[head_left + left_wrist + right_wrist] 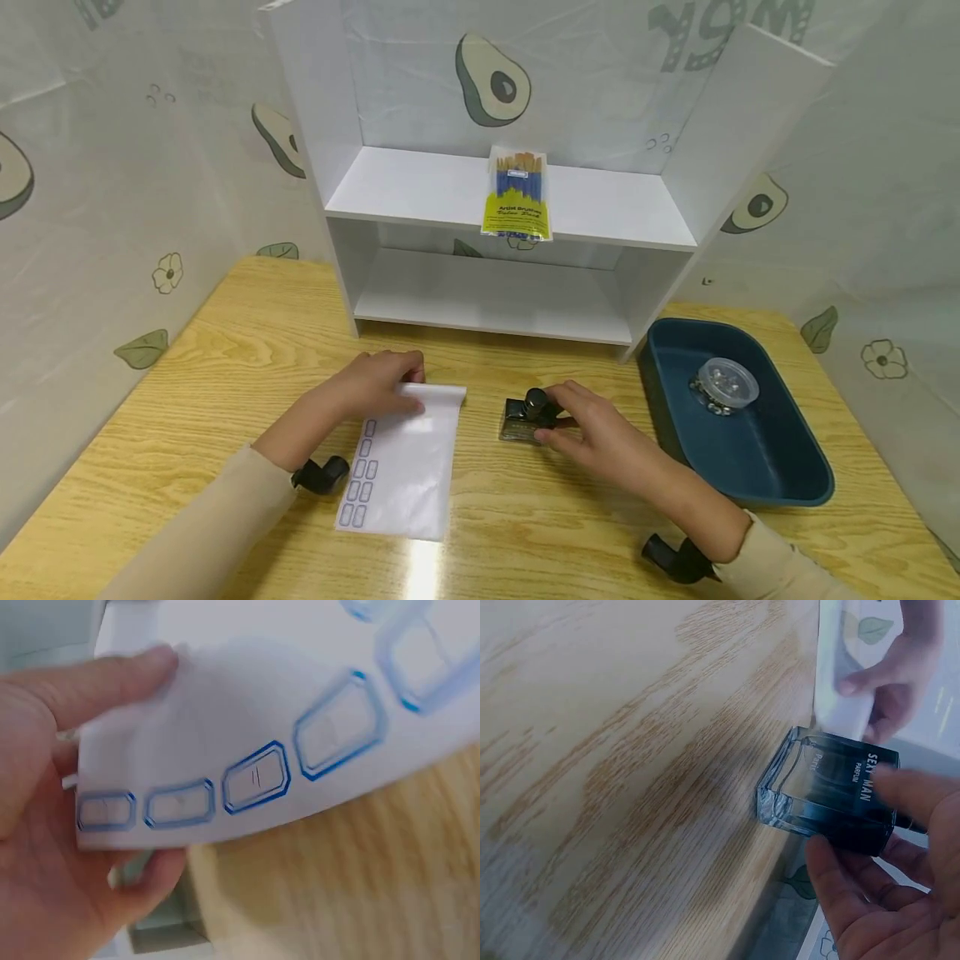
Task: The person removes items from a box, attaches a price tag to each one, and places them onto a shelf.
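Observation:
A white sheet of blue-outlined labels point(405, 467) lies on the wooden table, its far end curled up. My left hand point(405, 392) pinches that far end, with the thumb point(112, 682) on top and the fingers point(142, 885) underneath the label sheet point(255, 780). A dark glass perfume bottle point(525, 417) with a black cap stands to the right of the sheet. My right hand point(553, 421) grips it from the right side. In the right wrist view the fingers point(919, 799) and thumb point(840, 892) close around the perfume bottle point(825, 791).
A white two-level shelf unit point(420, 192) stands at the back, and a pack of paintbrushes point(517, 196) leans on its upper shelf. At the right, a dark blue tray point(787, 483) holds a clear lidded container point(723, 385). Patterned curtains surround the table point(225, 350).

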`<act>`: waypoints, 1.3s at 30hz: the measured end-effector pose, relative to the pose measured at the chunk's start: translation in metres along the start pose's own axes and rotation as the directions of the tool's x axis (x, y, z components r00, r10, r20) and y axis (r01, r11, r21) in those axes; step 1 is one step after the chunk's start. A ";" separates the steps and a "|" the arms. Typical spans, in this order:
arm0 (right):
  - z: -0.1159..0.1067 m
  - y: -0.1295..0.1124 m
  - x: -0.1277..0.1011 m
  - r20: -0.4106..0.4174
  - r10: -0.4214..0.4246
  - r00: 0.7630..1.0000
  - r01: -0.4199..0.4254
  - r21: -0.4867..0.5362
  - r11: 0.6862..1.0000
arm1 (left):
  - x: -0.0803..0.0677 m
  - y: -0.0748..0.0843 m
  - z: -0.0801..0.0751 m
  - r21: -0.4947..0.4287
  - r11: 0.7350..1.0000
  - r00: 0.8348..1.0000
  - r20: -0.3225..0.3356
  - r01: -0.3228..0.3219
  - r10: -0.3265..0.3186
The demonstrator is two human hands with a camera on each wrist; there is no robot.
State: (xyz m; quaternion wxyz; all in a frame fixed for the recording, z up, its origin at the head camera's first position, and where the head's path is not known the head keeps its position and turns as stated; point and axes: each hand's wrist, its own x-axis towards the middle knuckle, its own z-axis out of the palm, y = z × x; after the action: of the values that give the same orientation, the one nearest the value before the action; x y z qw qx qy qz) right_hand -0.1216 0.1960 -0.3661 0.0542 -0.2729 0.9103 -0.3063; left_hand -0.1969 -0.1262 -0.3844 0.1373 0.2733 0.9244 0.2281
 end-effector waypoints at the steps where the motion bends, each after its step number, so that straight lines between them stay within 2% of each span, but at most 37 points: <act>1: -0.001 0.000 -0.001 0.002 0.004 1.000 -0.004 -0.003 1.000 | -0.001 0.002 -0.001 -0.061 0.998 0.999 0.017 -0.030 0.031; 2: -0.001 0.000 -0.001 0.003 0.007 1.000 -0.007 -0.010 1.000 | -0.002 0.005 -0.002 -0.125 0.990 0.997 0.037 -0.065 0.070; 4: -0.003 0.000 -0.002 0.002 0.015 1.000 -0.015 -0.024 1.000 | -0.005 0.012 -0.005 -0.266 0.957 0.984 0.095 -0.119 0.149; 8: -0.006 -0.002 -0.003 0.008 0.042 0.999 -0.041 -0.014 0.999 | -0.012 0.026 -0.011 -0.469 0.871 0.942 0.203 -0.147 0.268; 10: -0.008 -0.003 -0.004 0.010 0.069 0.998 -0.069 0.018 0.997 | -0.014 0.033 -0.014 -0.553 0.821 0.926 0.219 -0.143 0.309; 12: -0.011 -0.004 -0.006 -0.010 0.084 0.996 -0.084 0.032 0.996 | -0.015 0.039 -0.018 -0.629 0.766 0.923 0.200 -0.137 0.329; 15: -0.016 -0.006 -0.008 -0.095 0.064 0.993 -0.059 0.050 0.997 | -0.015 0.045 -0.024 -0.716 0.685 0.944 0.117 -0.134 0.308; 17: -0.020 -0.008 -0.009 -0.172 0.026 0.985 -0.012 0.079 0.997 | -0.016 0.048 -0.028 -0.763 0.632 0.964 0.048 -0.132 0.260; 19: -0.025 -0.011 -0.008 -0.228 -0.024 0.973 0.061 0.155 0.986 | -0.016 0.051 -0.032 -0.800 0.581 0.978 -0.034 -0.148 0.204; 21: -0.031 -0.016 -0.007 -0.253 -0.057 0.966 0.125 0.261 0.957 | -0.015 0.054 -0.036 -0.828 0.529 0.981 -0.118 -0.184 0.156; 22: -0.034 -0.020 -0.006 -0.254 -0.061 0.965 0.144 0.323 0.935 | -0.014 0.056 -0.037 -0.843 0.499 0.979 -0.157 -0.202 0.132; 23: -0.037 -0.023 -0.005 -0.244 -0.060 0.968 0.158 0.406 0.900 | -0.014 0.057 -0.038 -0.851 0.474 0.975 -0.196 -0.224 0.108; 25: -0.041 -0.031 -0.004 -0.214 -0.028 0.976 0.147 0.562 0.814 | -0.012 0.062 -0.039 -0.861 0.427 0.959 -0.277 -0.278 0.067; 28: -0.046 -0.041 0.000 -0.157 0.065 0.985 0.070 0.722 0.689 | -0.010 0.068 -0.038 -0.857 0.381 0.927 -0.375 -0.347 0.003; 29: -0.047 -0.043 0.001 -0.142 0.093 0.986 0.047 0.754 0.655 | -0.009 0.070 -0.037 -0.852 0.371 0.915 -0.403 -0.369 -0.017; 30: -0.049 -0.045 0.002 -0.137 0.119 0.983 0.028 0.763 0.646 | -0.009 0.072 -0.037 -0.849 0.359 0.903 -0.427 -0.388 -0.034; 32: -0.051 -0.045 0.005 -0.141 0.170 0.975 -0.003 0.762 0.647 | -0.009 0.075 -0.037 -0.843 0.342 0.885 -0.462 -0.416 -0.060; 35: -0.056 -0.043 0.009 -0.190 0.224 0.956 -0.012 0.738 0.675 | -0.008 0.077 -0.037 -0.841 0.304 0.869 -0.489 -0.447 -0.075; 37: -0.059 -0.040 0.013 -0.229 0.251 0.941 -0.007 0.725 0.689 | -0.007 0.076 -0.038 -0.849 0.256 0.868 -0.493 -0.462 -0.069; 39: -0.061 -0.036 0.016 -0.268 0.267 0.926 0.007 0.718 0.696 | -0.007 0.073 -0.038 -0.864 0.191 0.875 -0.482 -0.467 -0.040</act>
State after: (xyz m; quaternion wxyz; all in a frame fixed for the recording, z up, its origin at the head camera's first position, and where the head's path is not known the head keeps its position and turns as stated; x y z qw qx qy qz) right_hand -0.1346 0.1957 -0.2946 0.0129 -0.1056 0.7344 -0.6703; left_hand -0.1732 -0.0887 -0.3146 0.0497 0.2041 0.5354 0.8181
